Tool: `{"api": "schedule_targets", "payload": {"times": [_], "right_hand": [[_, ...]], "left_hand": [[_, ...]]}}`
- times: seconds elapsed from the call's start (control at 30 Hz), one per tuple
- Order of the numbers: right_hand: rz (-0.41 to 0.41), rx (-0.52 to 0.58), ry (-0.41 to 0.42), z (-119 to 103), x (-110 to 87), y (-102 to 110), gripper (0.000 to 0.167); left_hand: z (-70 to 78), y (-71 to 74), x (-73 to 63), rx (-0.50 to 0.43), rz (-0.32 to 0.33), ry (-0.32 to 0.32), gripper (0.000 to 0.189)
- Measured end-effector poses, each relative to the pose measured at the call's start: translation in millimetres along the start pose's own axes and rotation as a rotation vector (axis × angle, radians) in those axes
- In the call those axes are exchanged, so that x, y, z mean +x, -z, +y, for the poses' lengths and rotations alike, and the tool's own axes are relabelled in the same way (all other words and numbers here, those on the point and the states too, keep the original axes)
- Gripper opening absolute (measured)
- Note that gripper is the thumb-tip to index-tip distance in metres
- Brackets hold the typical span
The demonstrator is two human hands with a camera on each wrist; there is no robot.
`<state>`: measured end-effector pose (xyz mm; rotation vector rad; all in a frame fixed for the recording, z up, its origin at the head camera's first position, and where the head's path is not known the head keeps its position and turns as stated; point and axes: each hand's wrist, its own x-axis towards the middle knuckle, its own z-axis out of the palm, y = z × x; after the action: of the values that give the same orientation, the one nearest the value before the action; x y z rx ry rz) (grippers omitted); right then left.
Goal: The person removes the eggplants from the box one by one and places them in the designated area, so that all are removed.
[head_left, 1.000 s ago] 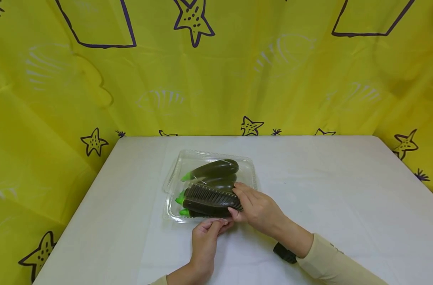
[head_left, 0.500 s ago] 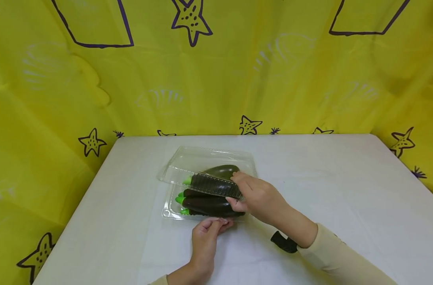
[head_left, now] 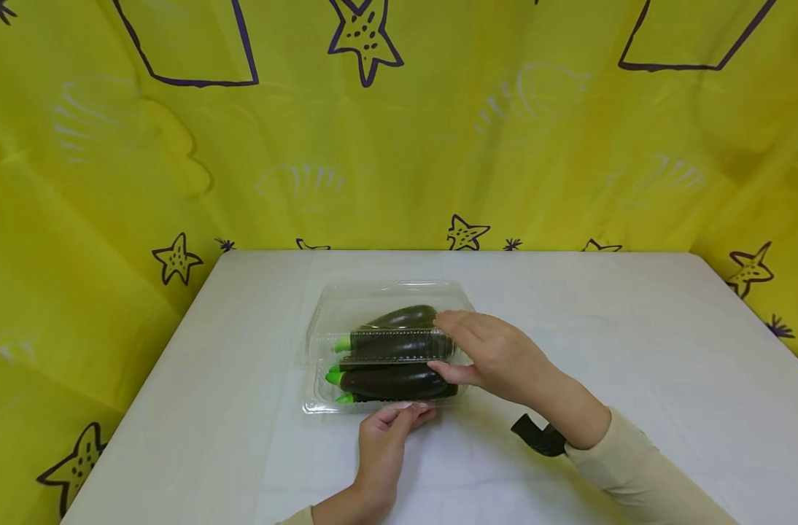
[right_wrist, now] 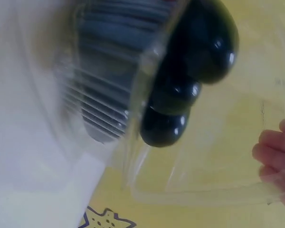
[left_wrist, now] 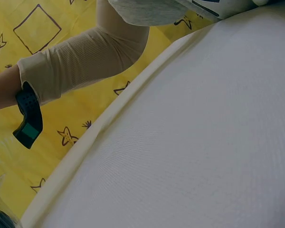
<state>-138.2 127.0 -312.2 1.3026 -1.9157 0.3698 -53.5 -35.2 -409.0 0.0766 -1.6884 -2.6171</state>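
A clear plastic clamshell box holds several dark eggplants with bright green stems. Its lid has a ribbed front wall and stands partly raised. At the lid's right front corner, my right hand grips the edge, fingers above and thumb below. My left hand pinches the box's front rim from the near side. In the right wrist view, rounded eggplant ends show beside the blurred ribbed wall, and fingers appear at the right edge. The left wrist view shows only a fingertip low at the left.
The box stands on a table with a white cloth. A yellow patterned curtain hangs behind and at both sides. A black wrist-worn device hangs under the right forearm, also visible in the left wrist view.
My right hand has lifted the lid's front edge up and back, uncovering the front eggplants. The lid was tilted half a second ago and now sits more level. My left hand stays at the rim.
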Motion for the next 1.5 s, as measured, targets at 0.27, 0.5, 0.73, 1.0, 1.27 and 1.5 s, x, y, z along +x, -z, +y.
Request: {"api": "schedule_targets", "payload": {"times": [0.27, 0.5, 0.73, 1.0, 1.27, 1.5], "right_hand": [[0.089, 0.046, -0.112, 26.8, 14.4, 4.6, 0.050], [0.088, 0.176, -0.338, 62.8, 36.7, 2.3, 0.040], [0.178, 0.416, -0.634, 91.8, 53.7, -9.6, 0.022], [0.299, 0.593, -0.986, 121.4, 66.2, -24.6, 0.026], [0.458, 0.735, -1.277, 145.2, 59.6, -40.7, 0.028], [0.391, 0.670, -1.398, 149.9, 51.1, -52.0, 0.023]], "left_hand": [[1.7, 0.9, 0.7, 0.015, -0.010, 0.032, 0.020], [0.9, 1.5, 0.7, 0.003, 0.008, 0.036, 0.019], [-0.5, 2.2, 0.2, -0.011, 0.012, 0.035, 0.020], [-1.2, 2.1, 0.5, -0.010, 0.000, 0.028, 0.021], [-0.7, 1.6, 0.6, -0.004, -0.004, 0.022, 0.021], [1.1, 2.1, 1.1, 0.002, -0.005, 0.029, 0.021]]}}
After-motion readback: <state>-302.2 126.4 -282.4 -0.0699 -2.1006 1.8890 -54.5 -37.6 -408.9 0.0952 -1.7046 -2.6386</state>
